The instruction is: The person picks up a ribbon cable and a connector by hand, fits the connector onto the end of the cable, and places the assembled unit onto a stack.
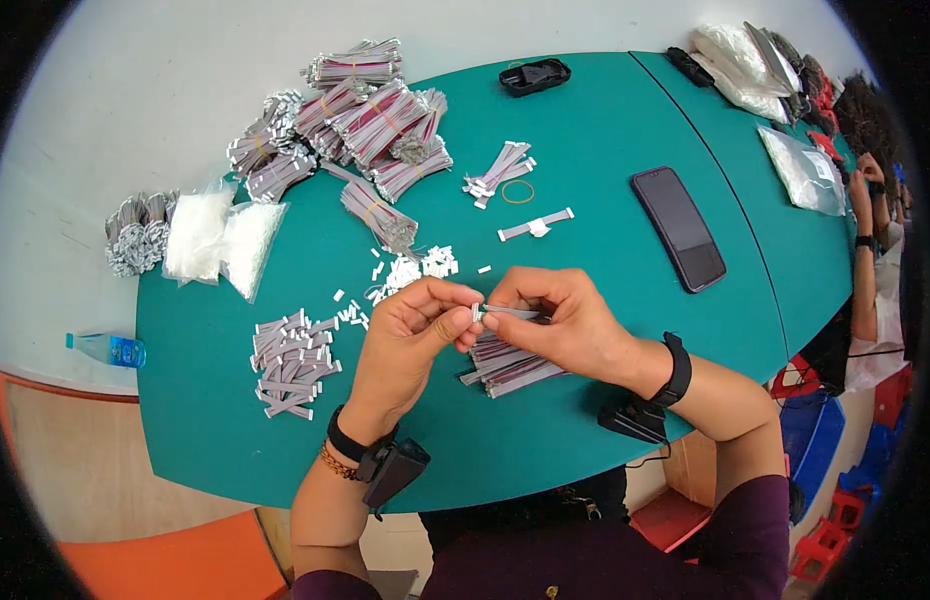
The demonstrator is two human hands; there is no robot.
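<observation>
My left hand (410,335) pinches a small white connector piece (476,312) between thumb and forefinger. Against it, my right hand (580,325) holds the end of a short grey ribbon cable (515,312); whether the two parts are joined is hidden by the fingertips. Beneath my right hand lies a stack of grey and dark red ribbon cables (515,368). Just beyond my hands is a heap of loose white connector pieces (410,272). Left of my left hand, short grey cables with white ends (293,365) are spread in a pile.
Banded cable bundles (380,125) are piled at the far left of the green table (585,130), near bags of white pieces (197,235). A phone (678,230), a rubber band (518,191) and a black tray (535,76) lie farther off. Another person's arm (863,220) is at right.
</observation>
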